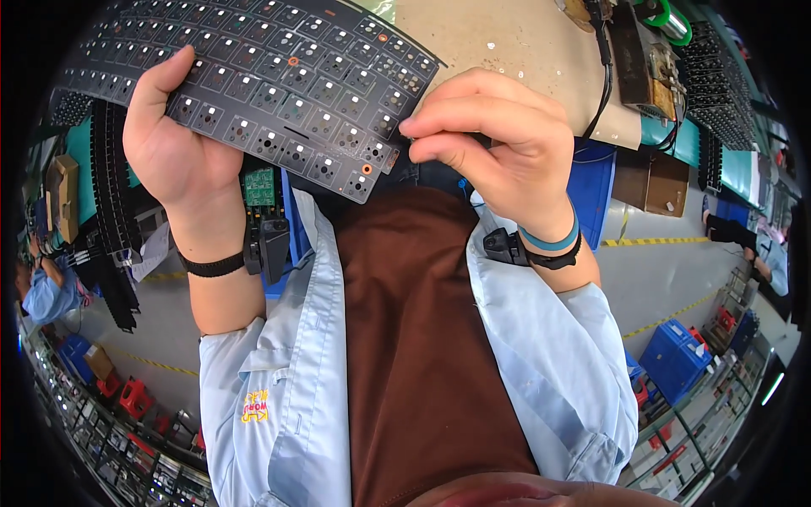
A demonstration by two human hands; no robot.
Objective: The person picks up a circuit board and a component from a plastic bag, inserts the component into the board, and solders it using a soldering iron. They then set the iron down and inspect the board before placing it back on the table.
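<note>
A black keyboard circuit board (287, 106) with rows of square key positions is held up, tilted, above the near edge of the work surface. My left hand (182, 156) grips its near left edge, thumb over the upper face and the other fingers hidden underneath. At the board's right end, my right hand (507, 144) has thumb and forefinger pinched together close to the edge. Something small and dark shows at those fingertips, too small to name. Whether the pinch touches the board, I cannot tell.
The brown work surface (515, 46) carries small scraps. Behind my right hand are a black cable (603, 93), a green-rimmed wire spool (672, 24) and a stack of dark boards (718, 72). A blue bin (596, 190) stands below. Other people (770, 258) are at both sides.
</note>
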